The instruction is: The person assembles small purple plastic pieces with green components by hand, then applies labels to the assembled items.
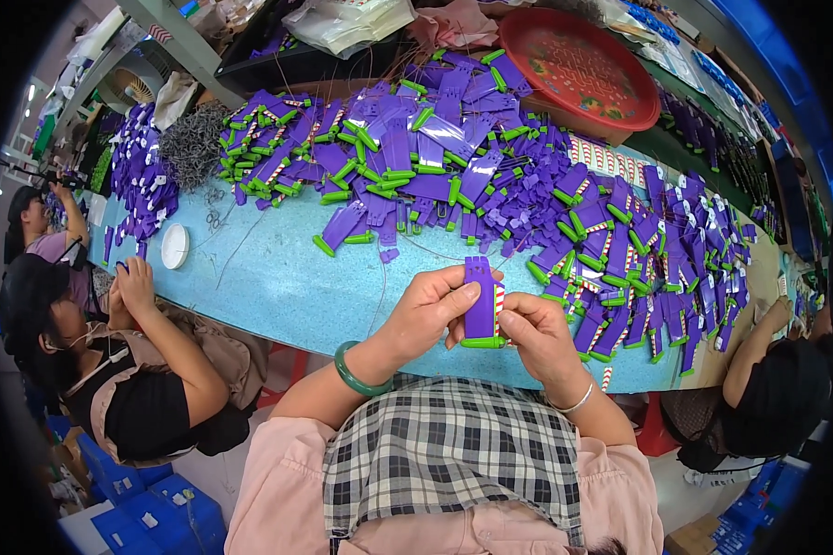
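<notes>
We are holding one purple plastic piece upright between both hands, just above the near edge of the light blue worktop, with its green end cap pointing down toward us. Our left hand is wrapping the piece from the left, fingers clamped on its flat face, while our right hand is pressing in from the right, its fingers closed against the edge where a red-and-white striped strip is showing. To do this well, we judge that we should be keeping the left grip firm and low near the cap so the piece is not twisting, and letting the right fingertips guide the striped strip straight along the side rather than bending it. We are working close to the large heap of purple pieces, so we are keeping our elbows tucked to avoid dragging any off the edge. A co-worker's hands are busy at the left end, well apart from ours, and a red tray is sitting beyond the heap.
</notes>
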A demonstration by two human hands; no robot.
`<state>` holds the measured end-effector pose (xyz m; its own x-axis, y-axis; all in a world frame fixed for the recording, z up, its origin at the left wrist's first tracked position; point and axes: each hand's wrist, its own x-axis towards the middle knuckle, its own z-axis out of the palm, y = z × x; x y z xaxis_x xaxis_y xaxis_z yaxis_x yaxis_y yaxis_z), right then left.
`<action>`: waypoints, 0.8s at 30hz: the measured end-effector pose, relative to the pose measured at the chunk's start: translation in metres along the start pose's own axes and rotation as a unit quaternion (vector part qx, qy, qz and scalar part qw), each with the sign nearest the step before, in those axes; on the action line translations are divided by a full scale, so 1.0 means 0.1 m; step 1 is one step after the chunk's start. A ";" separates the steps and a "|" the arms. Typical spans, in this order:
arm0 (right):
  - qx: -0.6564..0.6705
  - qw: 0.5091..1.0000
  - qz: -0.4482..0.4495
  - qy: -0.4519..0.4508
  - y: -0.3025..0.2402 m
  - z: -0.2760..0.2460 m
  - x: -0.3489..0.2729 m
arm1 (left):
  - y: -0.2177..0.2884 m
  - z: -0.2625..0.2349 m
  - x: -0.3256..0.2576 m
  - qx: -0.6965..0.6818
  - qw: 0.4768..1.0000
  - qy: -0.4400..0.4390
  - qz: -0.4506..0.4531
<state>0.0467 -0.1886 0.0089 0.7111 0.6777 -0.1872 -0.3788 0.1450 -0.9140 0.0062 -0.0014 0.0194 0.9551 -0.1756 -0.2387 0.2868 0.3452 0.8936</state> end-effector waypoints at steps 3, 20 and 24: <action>0.019 1.000 0.013 0.016 -0.09 0.08 0.00 | -0.02 0.01 -0.01 0.007 1.000 -0.003 -0.004; 0.075 0.992 0.096 0.040 -0.02 -0.03 0.10 | -0.07 0.08 -0.04 0.063 0.997 -0.038 -0.012; 0.005 0.996 0.076 -0.044 0.03 -0.09 0.01 | -0.09 0.03 0.00 0.055 0.997 -0.019 -0.041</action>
<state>0.0516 -0.1944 0.0030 0.5900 0.7532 -0.2909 -0.4847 0.0423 -0.8736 0.0031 -0.0070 0.0124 0.9247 -0.2341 -0.3001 0.3518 0.2251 0.9086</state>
